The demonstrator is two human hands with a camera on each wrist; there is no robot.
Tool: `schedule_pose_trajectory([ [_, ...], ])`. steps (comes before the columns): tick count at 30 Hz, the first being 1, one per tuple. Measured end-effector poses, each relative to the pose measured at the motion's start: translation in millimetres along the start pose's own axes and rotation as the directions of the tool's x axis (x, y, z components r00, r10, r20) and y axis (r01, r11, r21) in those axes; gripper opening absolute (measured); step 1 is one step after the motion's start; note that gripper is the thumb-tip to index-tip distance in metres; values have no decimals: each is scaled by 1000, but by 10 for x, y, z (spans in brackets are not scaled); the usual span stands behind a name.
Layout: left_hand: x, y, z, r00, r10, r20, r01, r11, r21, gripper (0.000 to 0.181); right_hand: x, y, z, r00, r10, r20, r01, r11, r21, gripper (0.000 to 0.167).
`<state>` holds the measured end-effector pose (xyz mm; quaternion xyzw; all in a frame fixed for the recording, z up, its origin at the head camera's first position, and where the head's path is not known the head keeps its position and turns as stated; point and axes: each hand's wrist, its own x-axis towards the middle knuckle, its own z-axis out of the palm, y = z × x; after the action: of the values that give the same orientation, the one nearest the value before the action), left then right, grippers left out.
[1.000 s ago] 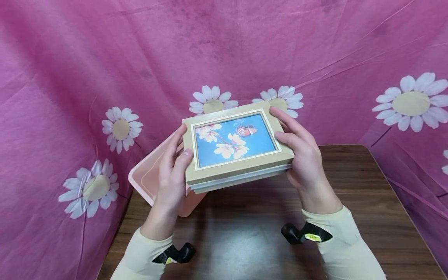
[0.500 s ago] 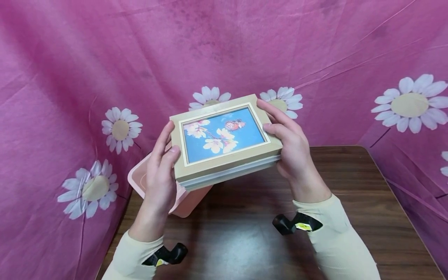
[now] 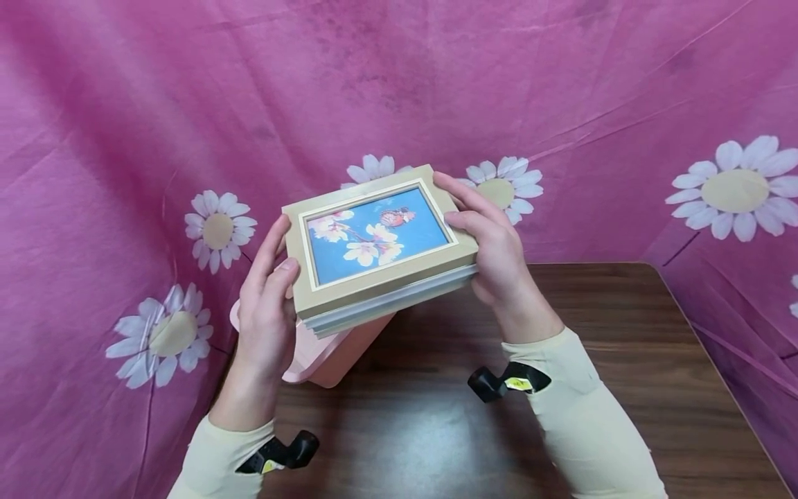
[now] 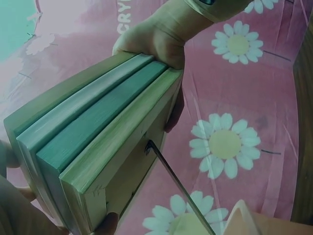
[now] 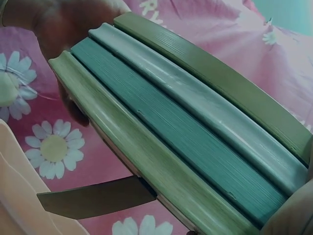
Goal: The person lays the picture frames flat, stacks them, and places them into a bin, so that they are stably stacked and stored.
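My left hand [image 3: 268, 312] and right hand [image 3: 495, 253] grip opposite short ends of a stack of several picture frames [image 3: 389, 276], held up above the table. Thumbs lie on the top frame's beige border; other fingers reach around the sides and underneath. The uppermost frame shows a picture of white blossoms and a butterfly [image 3: 397, 217] on blue. From below, the left wrist view shows the stacked edges in beige, pale grey, green-blue and light green, and a stand leg [image 4: 178, 186] sticking out from the lowest frame's back. That stand leg [image 5: 98, 198] also appears in the right wrist view.
A pink bin [image 3: 355, 350] stands on the left of the dark wood table [image 3: 611, 319], partly hidden behind the stack and my left hand. A magenta cloth [image 3: 399, 90] with daisies hangs around the table's back and sides.
Both hands have carried the stack to the left and slightly upward in the head view. It now covers more of the pink bin's opening. The grip looks the same.
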<state>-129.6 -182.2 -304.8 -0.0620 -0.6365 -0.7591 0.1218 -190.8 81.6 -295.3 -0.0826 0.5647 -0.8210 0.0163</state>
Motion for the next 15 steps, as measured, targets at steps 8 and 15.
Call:
schedule_pose_trajectory([
  [8, 6, 15, -98, 1000, -8, -12, 8, 1000, 7, 60, 105, 73, 67, 999, 28, 32, -28, 1000, -2, 58],
  [15, 8, 9, -167, 998, -17, -55, 17, 1000, 1, 60, 213, 147, 147, 997, 49, 53, -48, 999, -15, 57],
])
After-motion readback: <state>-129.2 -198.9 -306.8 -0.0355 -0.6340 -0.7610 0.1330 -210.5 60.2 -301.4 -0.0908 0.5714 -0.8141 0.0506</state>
